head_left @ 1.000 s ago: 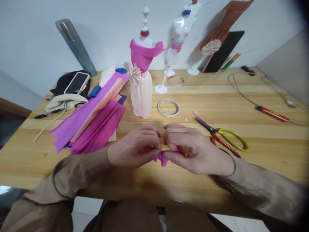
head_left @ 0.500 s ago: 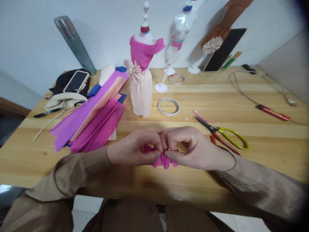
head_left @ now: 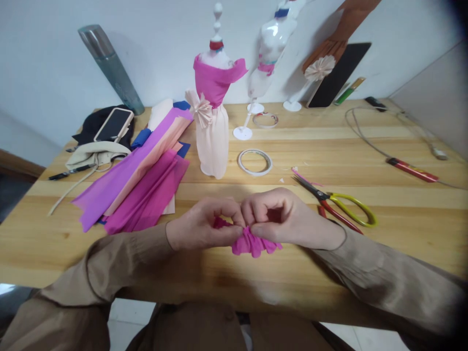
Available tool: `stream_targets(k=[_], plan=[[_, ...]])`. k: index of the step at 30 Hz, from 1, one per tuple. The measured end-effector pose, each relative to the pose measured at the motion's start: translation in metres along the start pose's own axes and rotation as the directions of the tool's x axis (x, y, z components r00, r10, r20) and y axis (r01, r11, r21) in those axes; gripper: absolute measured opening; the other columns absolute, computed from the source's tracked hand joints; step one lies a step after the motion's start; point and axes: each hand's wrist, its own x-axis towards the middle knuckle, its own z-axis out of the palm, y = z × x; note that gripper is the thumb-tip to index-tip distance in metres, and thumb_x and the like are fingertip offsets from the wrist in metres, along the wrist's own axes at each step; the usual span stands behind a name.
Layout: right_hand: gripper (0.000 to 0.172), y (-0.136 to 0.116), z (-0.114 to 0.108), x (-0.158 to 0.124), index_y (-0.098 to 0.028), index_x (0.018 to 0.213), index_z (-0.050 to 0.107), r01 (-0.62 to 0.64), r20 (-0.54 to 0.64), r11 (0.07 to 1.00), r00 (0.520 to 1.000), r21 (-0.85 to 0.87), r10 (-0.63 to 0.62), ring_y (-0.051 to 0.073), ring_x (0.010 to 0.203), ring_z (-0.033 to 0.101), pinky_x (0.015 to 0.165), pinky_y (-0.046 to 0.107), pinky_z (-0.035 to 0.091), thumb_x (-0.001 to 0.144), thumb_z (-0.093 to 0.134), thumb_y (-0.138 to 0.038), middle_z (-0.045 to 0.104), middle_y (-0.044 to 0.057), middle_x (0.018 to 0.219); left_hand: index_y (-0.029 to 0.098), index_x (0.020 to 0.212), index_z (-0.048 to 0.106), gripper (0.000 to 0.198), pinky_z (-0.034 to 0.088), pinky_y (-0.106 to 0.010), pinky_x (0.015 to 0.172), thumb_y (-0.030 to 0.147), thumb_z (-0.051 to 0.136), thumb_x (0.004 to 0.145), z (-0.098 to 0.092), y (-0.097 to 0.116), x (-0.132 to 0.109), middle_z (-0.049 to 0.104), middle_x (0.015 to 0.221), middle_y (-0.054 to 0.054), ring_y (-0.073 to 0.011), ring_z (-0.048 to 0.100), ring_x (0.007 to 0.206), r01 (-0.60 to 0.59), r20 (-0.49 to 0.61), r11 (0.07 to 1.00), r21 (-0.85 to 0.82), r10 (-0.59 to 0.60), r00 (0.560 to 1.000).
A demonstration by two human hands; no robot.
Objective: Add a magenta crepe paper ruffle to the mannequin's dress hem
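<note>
Between my hands is a ruffled strip of magenta crepe paper point(head_left: 252, 244), its wavy lower edge hanging over the table's near side. My left hand point(head_left: 204, 225) pinches its gathered upper edge between thumb and fingers. Close beside it, my right hand point(head_left: 292, 219) pinches the same edge, with the fingers curled in. Part of the strip is hidden behind the fingers. Beyond them stands a small dress form point(head_left: 214, 78) in a magenta top and a pale pink skirt with a pleated paper flower point(head_left: 199, 109) at the waist.
Scissors point(head_left: 329, 197) lie open at right, near a red tool with a cord point(head_left: 413, 169). A tape roll point(head_left: 255, 162) sits mid-table. Crepe paper sheets point(head_left: 146, 195), a phone point(head_left: 114, 125) and a leaning bottle point(head_left: 113, 70) are at left. White dress forms point(head_left: 266, 63) stand behind.
More of the ruffled strip now shows to the right, below my right hand. My right hand has shifted slightly up and left; both hands keep their pinch.
</note>
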Motion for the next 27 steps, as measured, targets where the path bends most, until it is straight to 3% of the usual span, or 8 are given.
stream_targets(k=[7, 12, 17, 24, 27], plan=[[0.034, 0.005, -0.003, 0.000, -0.017, 0.056, 0.043, -0.011, -0.020, 0.999, 1.000, 0.053, 0.012, 0.009, 0.057, 0.047, 0.054, 0.025, 0.040, 0.080, 0.067, -0.013, 0.052, -0.003, 0.060, 0.015, 0.068, 0.056, 0.031, 0.045, -0.025, 0.062, 0.040, 0.065, 0.083, 0.004, -0.002, 0.001, 0.056, 0.069, -0.002, -0.0117, 0.052, 0.066, -0.034, -0.094, 0.998, -0.051, 0.029, 0.995], [0.034, 0.009, -0.002, 0.000, -0.016, 0.056, 0.044, -0.030, -0.030, 0.992, 0.999, 0.121, 0.034, 0.008, 0.057, 0.046, 0.054, 0.023, 0.039, 0.079, 0.068, -0.011, 0.052, -0.003, 0.061, 0.015, 0.067, 0.054, 0.033, 0.040, -0.024, 0.055, 0.043, 0.064, 0.082, 0.004, -0.006, 0.000, 0.052, 0.066, -0.001, -0.0110, 0.048, 0.061, 0.092, -0.056, 0.989, -0.118, -0.099, 0.993], [0.034, 0.012, -0.002, 0.000, -0.016, 0.056, 0.045, -0.048, -0.032, 0.986, 0.998, 0.159, 0.054, 0.008, 0.055, 0.046, 0.052, 0.023, 0.038, 0.078, 0.070, -0.015, 0.052, -0.003, 0.059, 0.015, 0.067, 0.053, 0.036, 0.038, -0.023, 0.054, 0.046, 0.068, 0.078, 0.004, -0.008, 0.000, 0.050, 0.067, -0.001, -0.0110, 0.047, 0.063, 0.140, -0.010, 0.975, -0.172, -0.143, 0.990], [0.034, 0.017, -0.002, -0.001, -0.016, 0.055, 0.046, -0.073, -0.014, 0.981, 0.997, 0.182, 0.077, 0.007, 0.054, 0.044, 0.051, 0.022, 0.038, 0.077, 0.071, -0.015, 0.051, -0.004, 0.058, 0.016, 0.066, 0.052, 0.039, 0.042, -0.024, 0.056, 0.050, 0.063, 0.081, 0.002, -0.011, 0.001, 0.051, 0.067, -0.001, -0.0115, 0.048, 0.064, 0.154, 0.032, 0.972, -0.179, -0.151, 0.988], [0.035, 0.018, -0.003, 0.000, -0.016, 0.055, 0.044, -0.050, -0.016, 0.986, 0.998, 0.158, 0.053, 0.007, 0.054, 0.045, 0.051, 0.022, 0.039, 0.078, 0.070, -0.016, 0.051, -0.004, 0.058, 0.016, 0.065, 0.052, 0.038, 0.045, -0.026, 0.057, 0.049, 0.061, 0.083, 0.003, -0.010, 0.002, 0.052, 0.067, -0.001, -0.0118, 0.050, 0.063, 0.092, -0.006, 0.987, -0.129, -0.094, 0.996]])
